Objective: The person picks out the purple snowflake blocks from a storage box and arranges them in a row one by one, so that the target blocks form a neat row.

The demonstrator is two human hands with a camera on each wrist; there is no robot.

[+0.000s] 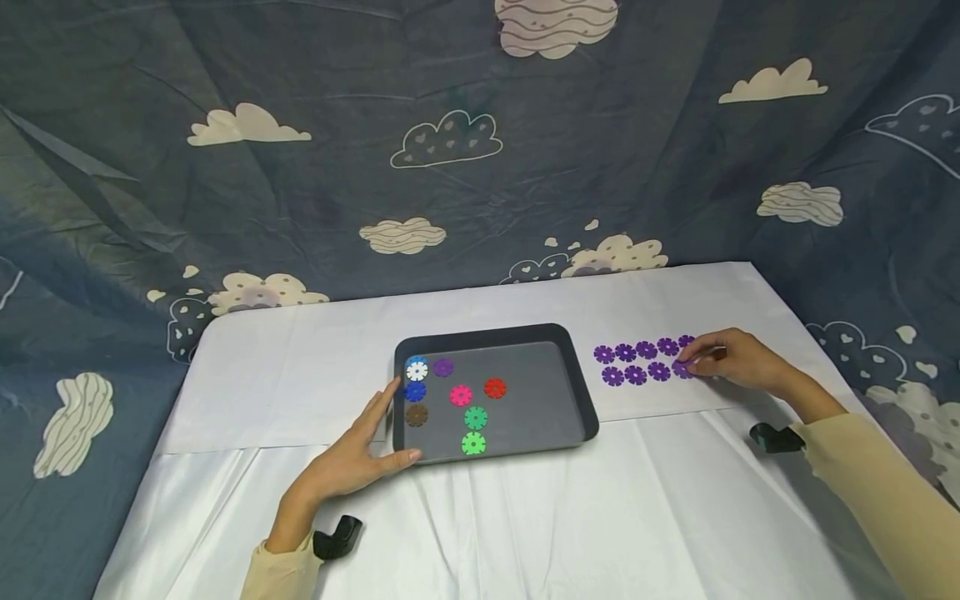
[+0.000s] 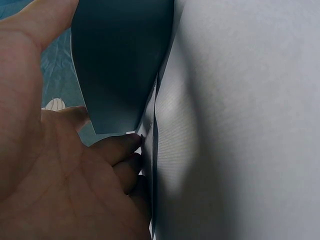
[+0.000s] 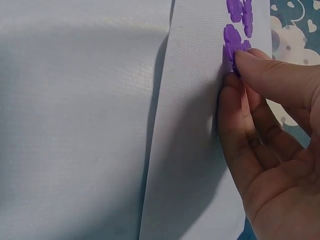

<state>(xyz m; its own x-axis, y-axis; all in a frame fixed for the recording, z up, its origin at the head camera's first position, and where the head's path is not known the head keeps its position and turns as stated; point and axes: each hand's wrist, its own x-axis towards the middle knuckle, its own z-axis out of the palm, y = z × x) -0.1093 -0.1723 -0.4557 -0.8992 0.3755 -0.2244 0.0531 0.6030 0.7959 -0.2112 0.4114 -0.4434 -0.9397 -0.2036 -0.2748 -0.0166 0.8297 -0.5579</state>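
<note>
My right hand (image 1: 738,360) pinches a purple notched, flower-shaped disc (image 3: 231,42) between thumb and fingers, at the right end of the nearer of two rows of purple discs (image 1: 636,375). That disc lies low at the white cloth. My left hand (image 1: 348,458) is spread round the near left corner of a dark grey tray (image 1: 536,392), thumb at its front rim and fingers along its left side. Inside the tray lie discs: white (image 1: 417,372) overlapping a light blue one, purple (image 1: 443,367), dark blue (image 1: 415,391), brown (image 1: 416,414), pink (image 1: 461,395), red (image 1: 495,388) and two greens (image 1: 476,418).
A white cloth (image 1: 570,508) covers the table, with a fold line crossing it. Behind and at both sides hangs a dark curtain (image 1: 337,192) with cloud prints. Black wrist devices (image 1: 337,537) sit by both sleeves.
</note>
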